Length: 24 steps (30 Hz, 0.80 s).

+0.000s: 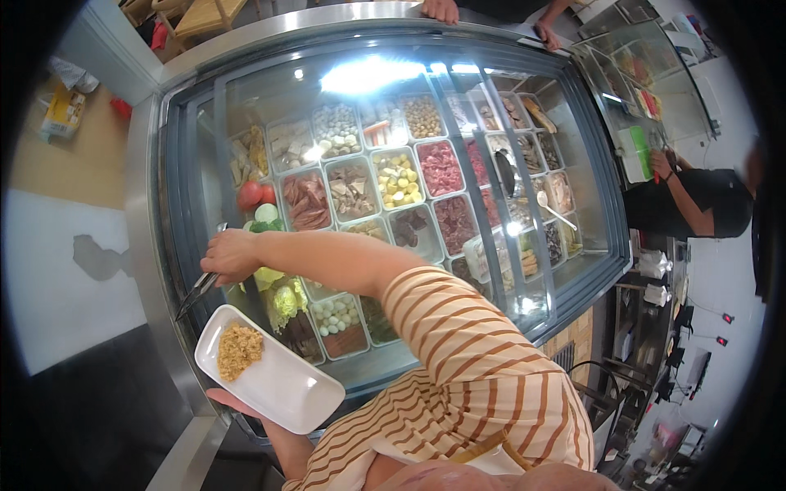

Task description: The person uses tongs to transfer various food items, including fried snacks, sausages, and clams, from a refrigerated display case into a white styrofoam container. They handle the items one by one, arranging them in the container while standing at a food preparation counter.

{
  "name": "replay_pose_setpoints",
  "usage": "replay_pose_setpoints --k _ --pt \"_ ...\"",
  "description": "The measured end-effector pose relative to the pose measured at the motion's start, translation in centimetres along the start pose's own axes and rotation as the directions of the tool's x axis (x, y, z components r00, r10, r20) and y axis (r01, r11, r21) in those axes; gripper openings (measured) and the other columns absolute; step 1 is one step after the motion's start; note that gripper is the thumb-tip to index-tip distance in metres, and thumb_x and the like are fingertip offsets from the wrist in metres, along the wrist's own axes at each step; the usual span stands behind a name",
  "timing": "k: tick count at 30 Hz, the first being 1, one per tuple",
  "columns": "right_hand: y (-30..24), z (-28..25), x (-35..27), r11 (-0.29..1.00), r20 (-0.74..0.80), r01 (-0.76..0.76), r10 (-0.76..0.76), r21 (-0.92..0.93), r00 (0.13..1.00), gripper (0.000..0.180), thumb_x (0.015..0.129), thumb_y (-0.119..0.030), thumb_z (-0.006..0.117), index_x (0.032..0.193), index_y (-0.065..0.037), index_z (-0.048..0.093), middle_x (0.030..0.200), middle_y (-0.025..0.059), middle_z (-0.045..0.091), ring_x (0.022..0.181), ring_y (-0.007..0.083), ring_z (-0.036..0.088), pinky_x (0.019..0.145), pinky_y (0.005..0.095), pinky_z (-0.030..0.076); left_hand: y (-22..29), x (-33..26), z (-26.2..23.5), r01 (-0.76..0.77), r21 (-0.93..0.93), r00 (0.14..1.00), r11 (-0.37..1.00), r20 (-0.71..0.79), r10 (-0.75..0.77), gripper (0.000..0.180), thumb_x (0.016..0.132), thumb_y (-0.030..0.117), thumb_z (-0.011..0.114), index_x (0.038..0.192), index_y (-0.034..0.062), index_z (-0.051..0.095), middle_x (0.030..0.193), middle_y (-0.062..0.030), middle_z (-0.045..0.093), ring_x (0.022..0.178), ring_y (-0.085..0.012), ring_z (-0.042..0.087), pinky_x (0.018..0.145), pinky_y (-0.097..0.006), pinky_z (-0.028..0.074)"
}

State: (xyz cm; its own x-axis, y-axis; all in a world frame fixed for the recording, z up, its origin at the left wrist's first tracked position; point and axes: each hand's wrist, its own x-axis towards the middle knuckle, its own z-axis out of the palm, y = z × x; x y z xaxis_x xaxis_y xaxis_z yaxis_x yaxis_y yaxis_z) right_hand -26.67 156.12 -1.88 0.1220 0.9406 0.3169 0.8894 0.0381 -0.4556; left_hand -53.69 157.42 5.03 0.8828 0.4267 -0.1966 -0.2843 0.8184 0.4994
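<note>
My left hand (258, 413) holds a long white rectangular dish (299, 397) from below, at the near left of a glass-topped display case. A golden-brown, crumbly clump of food (239, 350) lies at the dish's far end; its kind I cannot make out. My right arm reaches leftward over the case, and my right hand (233, 255) is closed around metal tongs (198, 293), just beyond the dish. Near that hand, inside the case, are tomatoes (252, 195) and leafy greens (286, 301).
Tubs of sliced meat (307, 200), yellow balls (398, 178) and pale eggs (336, 316) fill the case (176, 204) under sliding glass. Another person's hands (442, 10) rest on the far edge. A person in black (696, 200) stands at the right beside shelves (634, 327).
</note>
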Motion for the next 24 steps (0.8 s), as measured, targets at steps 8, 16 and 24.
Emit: replay_pose_setpoints --k 8,16,24 --pt "-0.4 -6.4 -10.7 0.99 0.027 -0.119 0.122 -0.071 0.992 0.038 0.08 -0.041 0.066 0.086 -0.006 0.055 0.078 0.0099 0.062 0.082 0.0301 0.062 0.071 0.0428 0.049 -1.1 1.0 1.9 0.077 -0.045 0.997 0.996 0.015 -0.077 0.096 0.083 0.077 0.036 0.149 0.0102 0.021 0.151 -0.0158 0.029 0.134 -0.0359 0.037 0.108 -0.052 0.035" --pt "-0.8 -12.7 -23.8 0.91 0.07 -0.302 0.334 -0.282 0.94 0.038 0.085 -0.043 0.06 0.087 -0.007 0.048 0.077 0.0097 0.06 0.079 0.0316 0.06 0.072 0.0435 0.047 -4.2 2.9 2.1 0.271 -0.068 0.961 0.96 -0.037 -0.274 0.094 0.084 0.077 0.035 0.148 0.0098 0.024 0.148 -0.0158 0.033 0.131 -0.0353 0.04 0.105 -0.051 0.038" --pt "-0.8 -18.0 -33.4 0.802 0.102 -0.423 0.505 -0.422 0.857 0.034 0.086 -0.039 0.062 0.093 -0.007 0.053 0.076 0.0084 0.061 0.078 0.0286 0.062 0.07 0.0414 0.048 -7.2 4.5 1.6 0.431 -0.086 0.9 0.898 -0.023 -0.434 0.095 0.084 0.078 0.031 0.148 0.0092 0.024 0.147 -0.0154 0.034 0.13 -0.0356 0.041 0.106 -0.05 0.037"
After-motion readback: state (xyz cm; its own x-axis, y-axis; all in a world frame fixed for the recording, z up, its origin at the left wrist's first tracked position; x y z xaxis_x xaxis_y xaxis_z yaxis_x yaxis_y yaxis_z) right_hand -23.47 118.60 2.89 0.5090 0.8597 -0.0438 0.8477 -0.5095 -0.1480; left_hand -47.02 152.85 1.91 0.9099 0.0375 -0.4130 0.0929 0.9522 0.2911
